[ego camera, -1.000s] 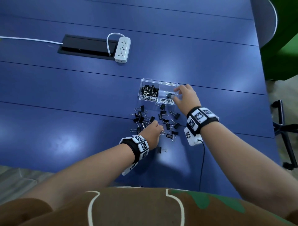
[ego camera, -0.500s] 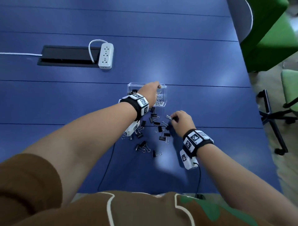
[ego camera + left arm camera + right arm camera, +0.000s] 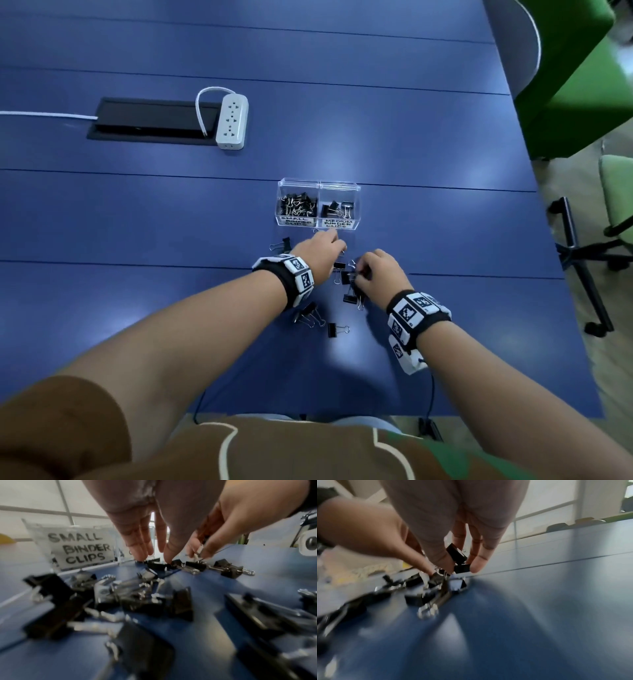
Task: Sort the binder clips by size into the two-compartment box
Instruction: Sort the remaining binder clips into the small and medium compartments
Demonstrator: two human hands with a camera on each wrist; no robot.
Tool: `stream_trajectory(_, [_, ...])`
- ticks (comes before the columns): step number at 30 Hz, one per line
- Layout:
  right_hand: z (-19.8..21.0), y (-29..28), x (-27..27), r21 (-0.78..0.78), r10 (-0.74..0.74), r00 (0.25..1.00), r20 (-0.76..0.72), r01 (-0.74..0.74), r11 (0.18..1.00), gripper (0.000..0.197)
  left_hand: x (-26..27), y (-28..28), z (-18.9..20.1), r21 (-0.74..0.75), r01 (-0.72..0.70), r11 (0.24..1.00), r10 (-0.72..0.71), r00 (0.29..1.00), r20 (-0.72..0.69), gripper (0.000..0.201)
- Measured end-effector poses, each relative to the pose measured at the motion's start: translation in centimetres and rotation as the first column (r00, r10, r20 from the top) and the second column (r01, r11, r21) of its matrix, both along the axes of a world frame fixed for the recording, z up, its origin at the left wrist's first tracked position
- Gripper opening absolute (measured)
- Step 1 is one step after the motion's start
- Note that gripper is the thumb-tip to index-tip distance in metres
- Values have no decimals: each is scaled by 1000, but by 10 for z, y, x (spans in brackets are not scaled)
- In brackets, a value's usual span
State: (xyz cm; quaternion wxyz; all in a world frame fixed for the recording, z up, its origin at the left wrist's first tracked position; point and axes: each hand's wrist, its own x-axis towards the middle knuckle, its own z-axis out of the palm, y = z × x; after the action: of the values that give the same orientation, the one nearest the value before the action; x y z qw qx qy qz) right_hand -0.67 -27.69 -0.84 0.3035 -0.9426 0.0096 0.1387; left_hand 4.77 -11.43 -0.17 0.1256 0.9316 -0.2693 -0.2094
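The clear two-compartment box (image 3: 320,183) stands on the blue table. Its left half, labelled small binder clips (image 3: 77,547), holds several clips (image 3: 297,205). The right half, labelled medium, holds a few (image 3: 337,208). Loose black clips (image 3: 334,329) lie scattered just in front of it. My left hand (image 3: 329,241) reaches over this pile with straight fingers, and its fingertips (image 3: 169,559) touch clips on the table. To its right, my right hand (image 3: 363,274) is curled over the pile. It pinches a black clip (image 3: 455,553) and touches a second one (image 3: 462,568).
A white power strip (image 3: 232,121) lies beside a black cable hatch (image 3: 150,118) at the far left. The table's right edge (image 3: 548,240) borders green chairs (image 3: 565,85) and a black chair base (image 3: 582,253). Thin cables hang over the near edge.
My left hand has drawn back from the box to the loose pile. My right hand, at the box a second ago, stays at the pile and now pinches a clip.
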Motion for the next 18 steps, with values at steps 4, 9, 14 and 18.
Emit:
stream_trajectory(4, [23, -1, 27, 109, -156, 980, 121, 143, 984, 3, -11, 4, -9, -10, -50, 999, 50, 999, -19, 37])
stream_trajectory(9, [45, 12, 79, 73, -102, 977, 187, 90, 993, 1, -18, 6, -9, 2, -34, 999, 34, 999, -1, 33])
stream_trajectory(14, [48, 20, 104, 9, -41, 994, 105, 40, 999, 13, -21, 10, -10, 16, -34, 999, 34, 999, -8, 34])
stream_trajectory(18, [49, 19, 87, 56, -45, 985, 165, 37, 998, 18, -23, 15, -13, -27, -46, 999, 45, 998, -32, 34])
